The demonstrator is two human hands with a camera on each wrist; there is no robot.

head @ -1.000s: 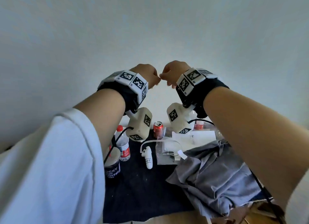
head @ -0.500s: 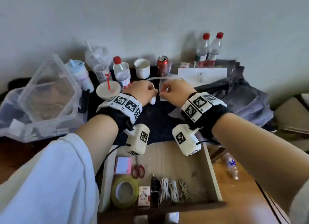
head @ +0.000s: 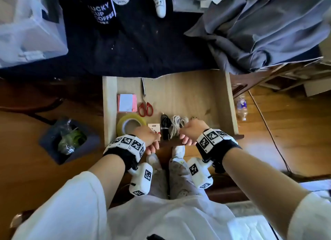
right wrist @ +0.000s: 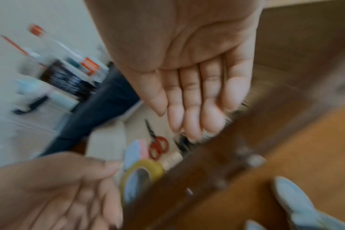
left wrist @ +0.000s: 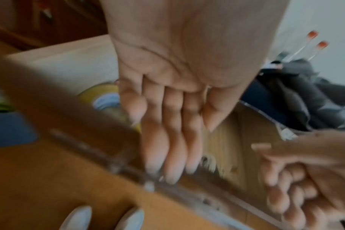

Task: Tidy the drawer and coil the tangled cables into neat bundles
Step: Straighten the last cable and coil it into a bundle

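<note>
The wooden drawer (head: 109,105) stands pulled out below the table. Inside lie a coiled black cable (head: 165,125), a coiled white cable (head: 175,125), a yellow tape roll (head: 129,123), red scissors (head: 146,105), sticky notes (head: 126,102) and a small card box (head: 154,128). My left hand (head: 149,141) hangs at the drawer's front edge near the tape, fingers (left wrist: 167,147) straight and holding nothing. My right hand (head: 189,132) hovers over the white cable, fingers (right wrist: 195,101) straight and empty. Both wrist views are blurred.
A dark cloth (head: 143,48) covers the table, with a grey garment (head: 259,28), a coffee cup (head: 102,12) and a clear plastic box (head: 26,30). On the floor are a bin (head: 69,139), a bottle (head: 241,107) and a thin cord (head: 265,125). My feet (head: 179,152) are below the drawer.
My head has tipped down from the wall to the drawer. Both hands dropped from above the table to the drawer's front edge, and their curled fingers have straightened.
</note>
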